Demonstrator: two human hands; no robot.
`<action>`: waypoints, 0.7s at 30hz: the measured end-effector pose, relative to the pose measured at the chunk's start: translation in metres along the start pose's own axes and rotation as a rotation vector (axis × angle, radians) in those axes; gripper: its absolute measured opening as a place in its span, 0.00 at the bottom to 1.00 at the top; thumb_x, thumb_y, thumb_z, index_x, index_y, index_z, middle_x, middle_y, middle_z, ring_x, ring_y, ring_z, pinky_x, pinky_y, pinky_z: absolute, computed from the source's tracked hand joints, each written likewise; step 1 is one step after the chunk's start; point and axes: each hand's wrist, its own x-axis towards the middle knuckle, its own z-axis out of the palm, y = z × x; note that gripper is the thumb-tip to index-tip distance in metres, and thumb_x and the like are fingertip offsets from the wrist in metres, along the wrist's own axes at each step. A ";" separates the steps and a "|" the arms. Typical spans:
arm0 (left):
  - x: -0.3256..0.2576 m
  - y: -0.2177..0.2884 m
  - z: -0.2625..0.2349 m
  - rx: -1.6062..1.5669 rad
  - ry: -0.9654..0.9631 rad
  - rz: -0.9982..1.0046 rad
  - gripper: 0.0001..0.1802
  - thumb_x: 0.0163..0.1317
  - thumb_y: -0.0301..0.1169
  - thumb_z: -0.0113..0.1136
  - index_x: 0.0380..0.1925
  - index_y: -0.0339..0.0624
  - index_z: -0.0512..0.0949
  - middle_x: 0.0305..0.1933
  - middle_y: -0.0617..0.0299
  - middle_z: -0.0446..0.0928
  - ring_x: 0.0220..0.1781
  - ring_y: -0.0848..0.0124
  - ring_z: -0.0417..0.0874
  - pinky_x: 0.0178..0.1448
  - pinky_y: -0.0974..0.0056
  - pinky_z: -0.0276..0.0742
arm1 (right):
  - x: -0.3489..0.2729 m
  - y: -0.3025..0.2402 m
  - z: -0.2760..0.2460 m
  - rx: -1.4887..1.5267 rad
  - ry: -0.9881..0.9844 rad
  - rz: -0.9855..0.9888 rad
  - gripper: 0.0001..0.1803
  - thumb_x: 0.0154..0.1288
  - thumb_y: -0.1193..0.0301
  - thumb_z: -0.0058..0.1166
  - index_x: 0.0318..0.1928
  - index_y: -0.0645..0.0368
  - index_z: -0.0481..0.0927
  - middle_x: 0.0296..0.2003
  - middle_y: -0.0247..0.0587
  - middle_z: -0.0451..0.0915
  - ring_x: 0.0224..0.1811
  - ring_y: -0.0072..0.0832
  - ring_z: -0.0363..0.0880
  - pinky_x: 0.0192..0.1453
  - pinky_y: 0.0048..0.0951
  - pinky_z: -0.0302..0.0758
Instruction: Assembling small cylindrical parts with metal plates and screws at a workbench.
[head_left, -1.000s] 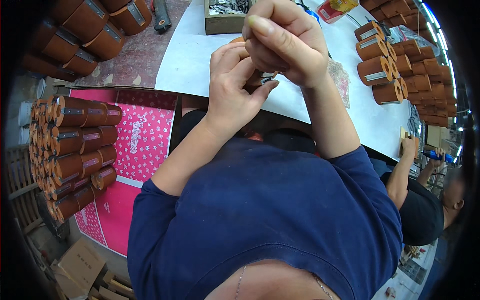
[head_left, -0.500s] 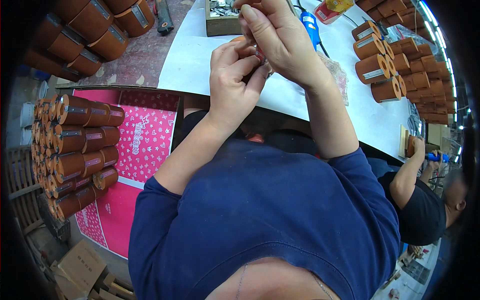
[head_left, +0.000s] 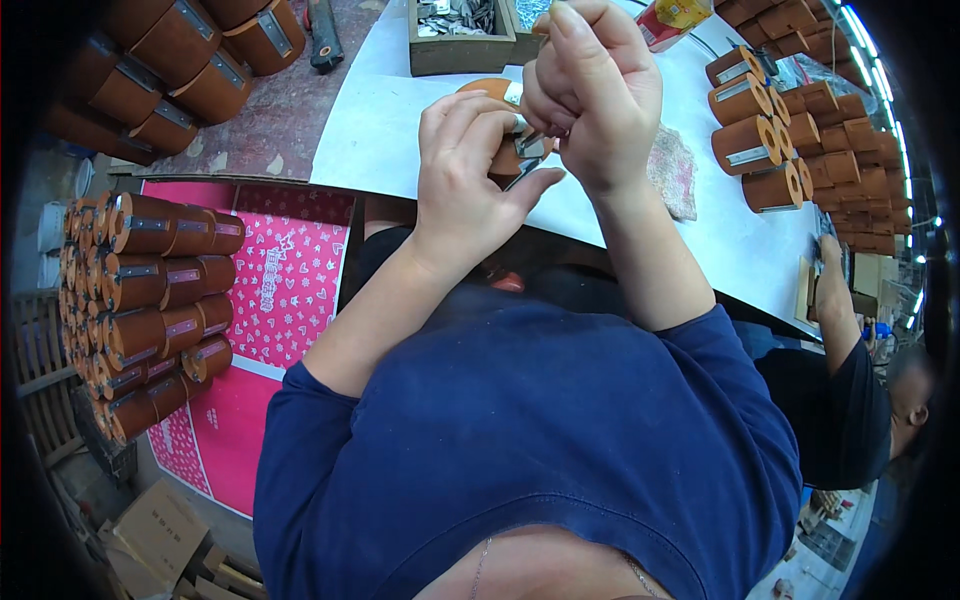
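Note:
On the white-covered table my left hand (head_left: 462, 165) curls around a small orange-brown cylinder (head_left: 506, 160), its thumb stretched along the near side. A shiny metal plate (head_left: 530, 146) shows at the cylinder's top, between my two hands. Just right of it and a little higher is my right hand (head_left: 600, 95), closed, thumb and forefinger pinched at the top on something too small to make out. Part of another orange-brown round piece (head_left: 488, 86) shows beyond my left fingers.
A wooden box (head_left: 460, 55) of small metal plates stands at the far side. Stacked brown cylinders (head_left: 745, 140) line the right, more (head_left: 150, 290) rise at the left. Beside my right wrist lies a speckled slab (head_left: 672, 175). A co-worker (head_left: 830, 400) sits at the right.
My right hand has moved slightly right and nearer, away from my left hand. My left fingers have opened a little, baring the cylinder and metal plate. The blue power tool is now hidden.

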 end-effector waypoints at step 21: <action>0.003 0.006 -0.004 0.066 -0.161 -0.061 0.16 0.39 0.27 0.69 0.32 0.41 0.78 0.43 0.59 0.72 0.52 0.60 0.65 0.56 0.60 0.63 | -0.009 -0.060 -0.069 0.137 -0.234 -0.289 0.15 0.70 0.65 0.29 0.37 0.59 0.69 0.11 0.22 0.50 0.10 0.12 0.49 0.16 0.18 0.55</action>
